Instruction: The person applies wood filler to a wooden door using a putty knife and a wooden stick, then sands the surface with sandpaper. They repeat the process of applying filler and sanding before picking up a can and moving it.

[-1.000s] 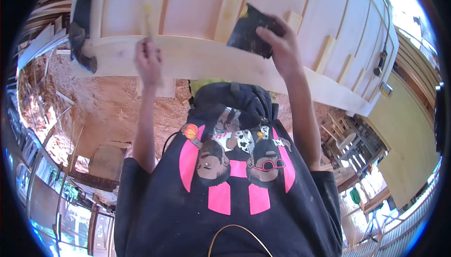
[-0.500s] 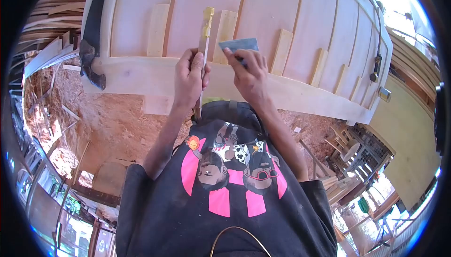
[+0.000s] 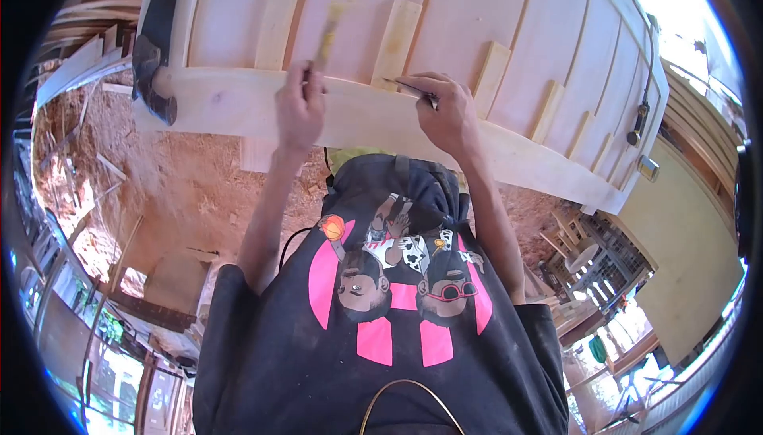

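Note:
My left hand (image 3: 300,109) is closed around a thin stick with a yellow tip (image 3: 328,28), held over the curved pale wooden rail (image 3: 230,105) of a large wooden frame. My right hand (image 3: 449,113) pinches a dark sheet of sandpaper (image 3: 409,87), seen edge-on, against the same rail to the right. Behind the rail, short upright wooden blocks (image 3: 395,35) stand on the pale panel (image 3: 477,6). My black shirt with a pink print (image 3: 397,284) fills the lower middle.
A dark clamp or tool head (image 3: 149,69) sits at the rail's left end. Sawdust and wood scraps cover the ground (image 3: 159,181) on the left. A cable with a metal fitting (image 3: 638,117) hangs at the frame's right side. Stacked wood pieces (image 3: 588,252) lie at the right.
My right hand dropped from above the rail, then onto it, turning the sandpaper flat. My left hand swung right with the stick, then back left and up.

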The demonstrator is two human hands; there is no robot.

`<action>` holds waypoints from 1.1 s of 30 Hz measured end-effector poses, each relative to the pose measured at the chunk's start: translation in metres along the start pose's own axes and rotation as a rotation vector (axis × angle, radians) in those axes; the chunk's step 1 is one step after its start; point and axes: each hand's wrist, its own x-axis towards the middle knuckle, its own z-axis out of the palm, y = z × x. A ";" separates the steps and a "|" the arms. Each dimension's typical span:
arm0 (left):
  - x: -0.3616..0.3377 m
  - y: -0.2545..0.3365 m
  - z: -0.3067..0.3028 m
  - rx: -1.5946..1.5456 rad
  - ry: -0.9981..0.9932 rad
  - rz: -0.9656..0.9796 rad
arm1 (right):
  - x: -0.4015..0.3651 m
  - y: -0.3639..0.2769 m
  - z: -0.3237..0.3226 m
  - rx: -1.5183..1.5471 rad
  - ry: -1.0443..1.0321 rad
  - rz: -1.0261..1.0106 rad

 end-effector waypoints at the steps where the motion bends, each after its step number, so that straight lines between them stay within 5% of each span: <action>1: 0.000 -0.025 -0.008 0.000 0.011 -0.008 | -0.001 0.015 0.005 -0.122 0.022 -0.028; 6: -0.013 -0.087 -0.041 -0.039 0.133 -0.075 | -0.007 0.027 0.031 -0.431 0.060 -0.138; 11: -0.012 -0.089 -0.033 0.057 0.187 0.106 | -0.020 0.030 0.064 -0.659 0.102 -0.201; 14: -0.012 -0.084 -0.034 -0.081 0.172 -0.028 | -0.019 0.021 0.048 -0.538 -0.062 -0.106; 17: -0.012 -0.082 -0.033 -0.082 0.169 -0.004 | 0.001 0.011 0.030 -0.503 0.024 -0.022; 30: -0.015 -0.093 -0.035 -0.066 0.156 0.001 | 0.016 0.024 0.040 -0.505 -0.050 -0.062; 33: -0.011 -0.086 -0.034 -0.072 0.166 -0.006 | 0.027 0.025 0.030 -0.523 -0.210 -0.073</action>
